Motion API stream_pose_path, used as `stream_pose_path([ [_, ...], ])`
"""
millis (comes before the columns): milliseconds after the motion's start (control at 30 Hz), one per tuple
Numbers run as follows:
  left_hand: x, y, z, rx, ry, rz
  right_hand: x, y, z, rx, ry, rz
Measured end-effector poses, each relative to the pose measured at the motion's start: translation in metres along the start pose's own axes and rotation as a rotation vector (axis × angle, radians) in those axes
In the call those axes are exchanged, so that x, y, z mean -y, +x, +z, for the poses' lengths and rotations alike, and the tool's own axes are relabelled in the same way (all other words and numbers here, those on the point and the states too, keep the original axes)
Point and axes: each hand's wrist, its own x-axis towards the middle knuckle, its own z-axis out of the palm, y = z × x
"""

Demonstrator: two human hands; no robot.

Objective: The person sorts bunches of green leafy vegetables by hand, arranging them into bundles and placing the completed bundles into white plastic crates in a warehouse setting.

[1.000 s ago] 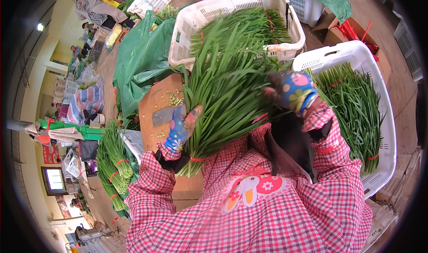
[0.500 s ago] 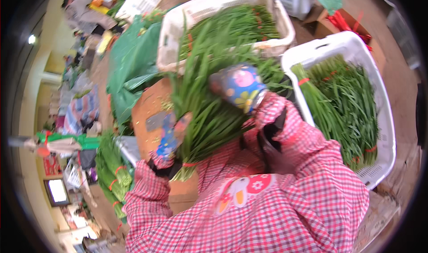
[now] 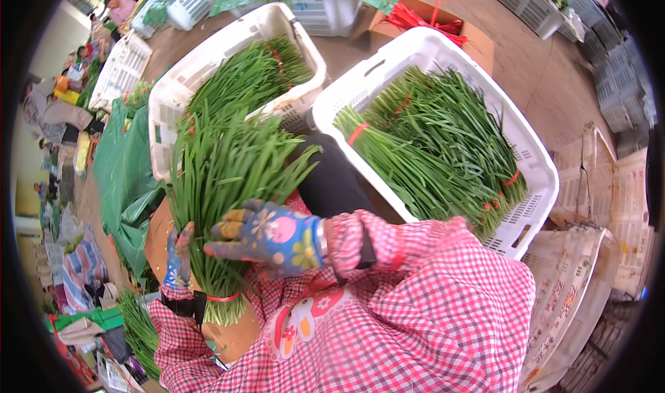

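A bundle of long green garlic chives (image 3: pixel 222 178), tied low with a red band (image 3: pixel 223 298), stands before my body with its cut ends down. My right hand (image 3: pixel 270 235), in a blue flowered glove with dirty fingertips, lies across its front right side with fingers stretched out. On the bundle's left edge is my left hand (image 3: pixel 178 258) in a matching glove. Its visible fingers point upward, straight and a little apart, against the leaves. A brown board (image 3: pixel 158 237) shows behind and under the bundle.
Ahead stands a white crate (image 3: pixel 166 102) of tied chives; another white crate (image 3: pixel 544 175) of them is at right. Beyond is a cardboard box (image 3: pixel 478 47) with red bands (image 3: pixel 429 22). Green sheeting (image 3: pixel 121 154) lies at left. More chives (image 3: pixel 138 331) lie lower left.
The view has swung right, so the crates sit further left. My right hand has come down from the upper leaves onto the bundle's lower middle. The bundle now stands more upright.
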Motion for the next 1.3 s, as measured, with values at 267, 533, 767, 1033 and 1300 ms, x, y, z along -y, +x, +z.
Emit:
stream_pose_path([
  [267,-0.003,-0.021,0.009,0.019,-0.144,-0.037,-0.067,0.051,0.121,-0.401,-0.6,-0.429],
  [533,0.014,-0.038,0.005,0.243,-0.14,-0.169,-0.055,0.07,0.114,-0.154,-0.598,-0.343],
  [767,-0.018,-0.026,0.03,0.034,0.003,-0.299,-0.015,0.069,0.131,-0.003,-0.494,-0.645],
  [1033,0.013,0.001,-0.004,0.135,0.026,-0.077,-0.025,0.094,0.138,0.064,-0.568,-0.565],
  [1300,-0.125,-0.046,-0.021,0.171,-0.02,0.116,-0.049,0.078,0.086,0.015,-0.261,-0.276],
])
